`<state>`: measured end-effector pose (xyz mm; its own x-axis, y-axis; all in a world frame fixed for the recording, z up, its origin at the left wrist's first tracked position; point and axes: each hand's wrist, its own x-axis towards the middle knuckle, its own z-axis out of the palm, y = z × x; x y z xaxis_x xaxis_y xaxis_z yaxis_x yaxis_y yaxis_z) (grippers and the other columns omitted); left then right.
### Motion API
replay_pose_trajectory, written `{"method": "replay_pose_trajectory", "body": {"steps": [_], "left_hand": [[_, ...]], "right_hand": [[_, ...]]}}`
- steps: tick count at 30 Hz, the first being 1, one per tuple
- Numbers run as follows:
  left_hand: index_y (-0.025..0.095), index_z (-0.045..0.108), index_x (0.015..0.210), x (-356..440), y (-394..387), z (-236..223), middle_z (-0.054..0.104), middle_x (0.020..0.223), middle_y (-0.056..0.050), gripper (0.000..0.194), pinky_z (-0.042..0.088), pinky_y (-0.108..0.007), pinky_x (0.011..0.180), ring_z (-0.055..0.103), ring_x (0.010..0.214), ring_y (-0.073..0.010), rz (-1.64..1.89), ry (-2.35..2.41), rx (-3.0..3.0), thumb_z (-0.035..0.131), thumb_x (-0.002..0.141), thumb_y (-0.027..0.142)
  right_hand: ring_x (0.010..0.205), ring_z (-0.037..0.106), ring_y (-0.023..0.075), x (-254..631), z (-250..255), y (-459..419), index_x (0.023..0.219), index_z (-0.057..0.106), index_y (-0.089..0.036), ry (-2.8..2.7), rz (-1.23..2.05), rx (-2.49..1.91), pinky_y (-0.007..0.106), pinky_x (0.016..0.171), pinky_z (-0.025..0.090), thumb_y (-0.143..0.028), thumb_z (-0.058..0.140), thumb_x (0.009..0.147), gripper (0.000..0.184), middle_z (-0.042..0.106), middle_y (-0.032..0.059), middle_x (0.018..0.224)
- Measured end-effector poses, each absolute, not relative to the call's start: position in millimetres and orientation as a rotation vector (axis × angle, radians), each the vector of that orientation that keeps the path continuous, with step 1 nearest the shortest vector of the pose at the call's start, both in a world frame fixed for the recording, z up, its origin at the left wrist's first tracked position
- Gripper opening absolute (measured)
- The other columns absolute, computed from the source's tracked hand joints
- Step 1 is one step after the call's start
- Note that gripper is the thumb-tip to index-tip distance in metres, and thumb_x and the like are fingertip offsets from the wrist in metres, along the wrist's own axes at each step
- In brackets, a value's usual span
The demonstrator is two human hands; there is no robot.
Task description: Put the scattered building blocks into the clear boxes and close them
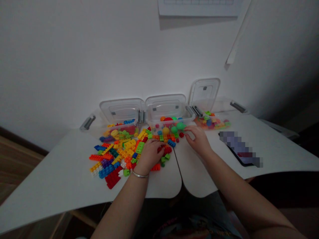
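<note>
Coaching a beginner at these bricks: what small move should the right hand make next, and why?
Probably pinch the small red piece with the right hand: it lies loose just beside those fingertips, apart from the heap of bricks, in front of the middle clear box.

Plastic building bricks [124,152], centre of frame: red, orange, yellow, green, blue, purple and white, intermixed with no colour grouping. Balls [169,123] in the centre clear bin [169,114]: red, green, yellow, orange. Bin latches [87,122], upper centre: grey. Bracelet [140,175], lower centre: silver. Desk [62,172]: matte off-white, unpatterned. Wall [74,66], upper left: plain white.
</note>
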<state>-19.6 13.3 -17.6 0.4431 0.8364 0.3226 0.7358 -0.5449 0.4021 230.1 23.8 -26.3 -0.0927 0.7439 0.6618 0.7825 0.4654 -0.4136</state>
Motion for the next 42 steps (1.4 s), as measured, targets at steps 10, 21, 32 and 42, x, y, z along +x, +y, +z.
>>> {"method": "replay_pose_trajectory", "body": {"steps": [10,21,32,42], "left_hand": [[0.022,0.073,0.106,-20.5,14.4,-20.5,0.072,0.099,-0.006,0.024,0.047,-0.039,0.094,0.057,0.101,-0.0237,0.735,1.379,2.494,0.06,0.086,0.023],[0.022,0.073,0.106,-20.9,15.6,-22.7,0.071,0.1,-0.006,0.024,0.048,-0.04,0.094,0.056,0.102,-0.024,0.74,1.394,2.493,0.061,0.085,0.021],[0.022,0.073,0.106,-21.5,16.1,-23.3,0.07,0.101,-0.007,0.025,0.047,-0.04,0.094,0.056,0.103,-0.0242,0.744,1.383,2.497,0.061,0.085,0.021],[0.021,0.073,0.104,-21.0,15.2,-20.2,0.071,0.1,-0.006,0.023,0.047,-0.04,0.094,0.057,0.101,-0.0238,0.74,1.381,2.488,0.061,0.085,0.02]], "right_hand": [[0.107,0.056,0.0278,220.4,-52.0,27.5,0.115,0.064,-0.017,-2.092,-0.033,-1.522,0.042,0.095,0.047,-0.014,0.055,0.081,0.035,0.065,0.0125,0.116],[0.108,0.054,0.0272,226.7,-57.7,22.1,0.115,0.065,-0.014,-1.99,-0.021,-1.575,0.04,0.098,0.045,-0.014,0.056,0.079,0.037,0.063,0.0133,0.118],[0.098,0.058,0.0255,224.8,-52.5,21.5,0.101,0.068,-0.015,-2.02,0.093,-1.569,0.039,0.09,0.046,-0.018,0.061,0.082,0.02,0.07,0.0106,0.099],[0.077,0.061,0.0198,232.9,-32.6,14.5,0.102,0.068,-0.02,-1.778,0.153,-1.299,0.034,0.071,0.051,-0.027,0.062,0.08,0.023,0.07,0.0063,0.088]]}}
